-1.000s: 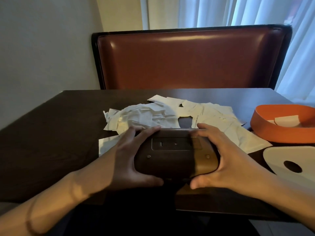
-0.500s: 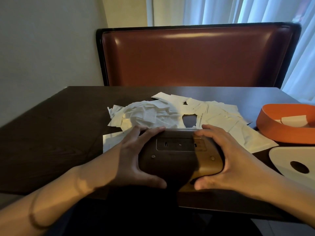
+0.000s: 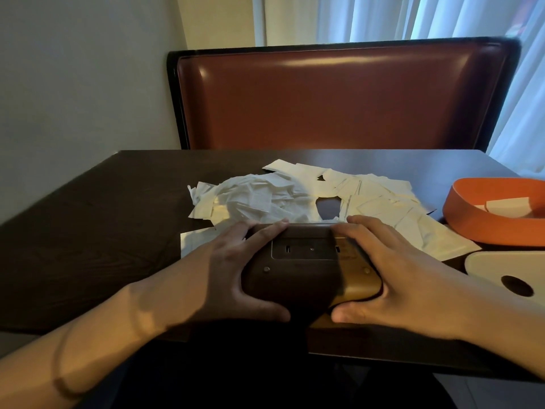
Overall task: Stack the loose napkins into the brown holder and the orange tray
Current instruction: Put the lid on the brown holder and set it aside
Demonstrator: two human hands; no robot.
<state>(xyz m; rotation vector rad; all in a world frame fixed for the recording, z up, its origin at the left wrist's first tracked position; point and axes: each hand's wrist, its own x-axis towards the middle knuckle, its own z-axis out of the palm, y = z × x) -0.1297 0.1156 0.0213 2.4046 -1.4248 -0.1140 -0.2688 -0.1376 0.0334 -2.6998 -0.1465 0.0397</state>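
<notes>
Most of the loose napkins lie scattered on the worktop, just beyond the brown holder. Left hand and right hand each curl a grip round one end of the holder, which appears turned base-up. The orange tray, right of the holder, contains a few napkins. Judgement: stacking is barely begun.

A dark table, a reddish-brown booth seat behind it, white curtains
</notes>
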